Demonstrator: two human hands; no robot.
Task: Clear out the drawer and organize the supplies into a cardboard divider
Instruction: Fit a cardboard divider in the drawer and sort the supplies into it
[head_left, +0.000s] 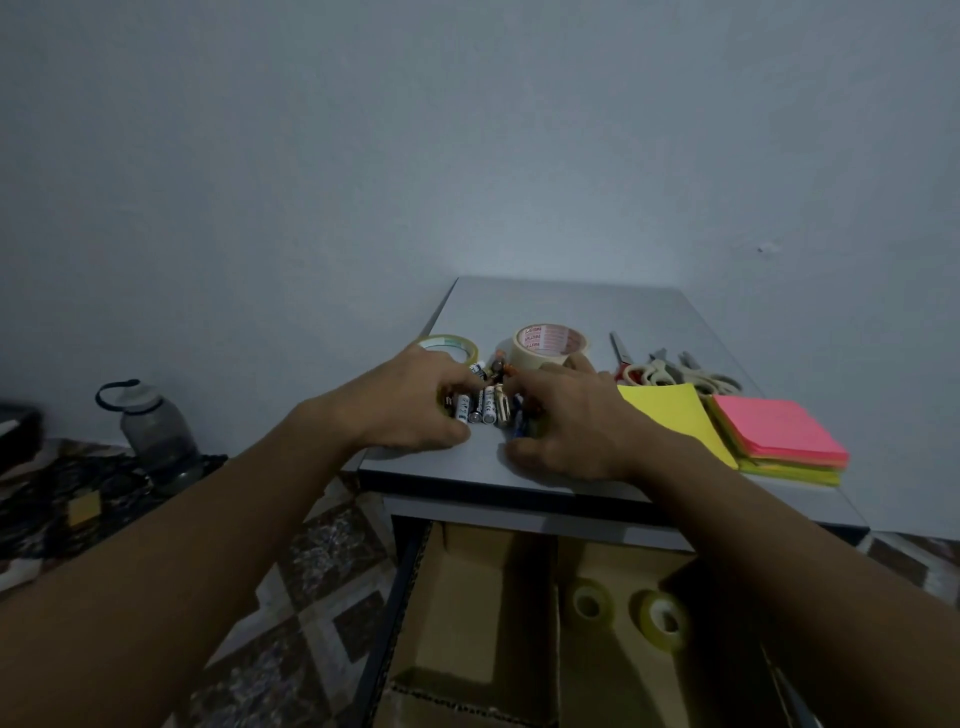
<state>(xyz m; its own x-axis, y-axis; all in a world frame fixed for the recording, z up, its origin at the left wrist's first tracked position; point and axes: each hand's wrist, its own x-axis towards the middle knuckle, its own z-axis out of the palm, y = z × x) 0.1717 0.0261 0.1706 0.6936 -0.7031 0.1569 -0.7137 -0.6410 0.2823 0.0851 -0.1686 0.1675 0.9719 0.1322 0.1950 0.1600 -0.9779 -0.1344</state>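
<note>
Nearest, the open drawer's cardboard divider (493, 597) holds two small tape rolls (662, 621). Both forearms reach forward over it to the surface (571, 301). The left hand (415, 400) and right hand (566, 421) lie palm-down, fingers curled round the batteries (480, 408) from either side. Beyond sit larger tape rolls (550, 343).

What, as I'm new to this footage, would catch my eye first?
The left hand and right hand curl around a cluster of batteries on the table. Neon sticky notes glow at its right edge; two tape rolls sit in the cardboard divider in the drawer below.
</note>
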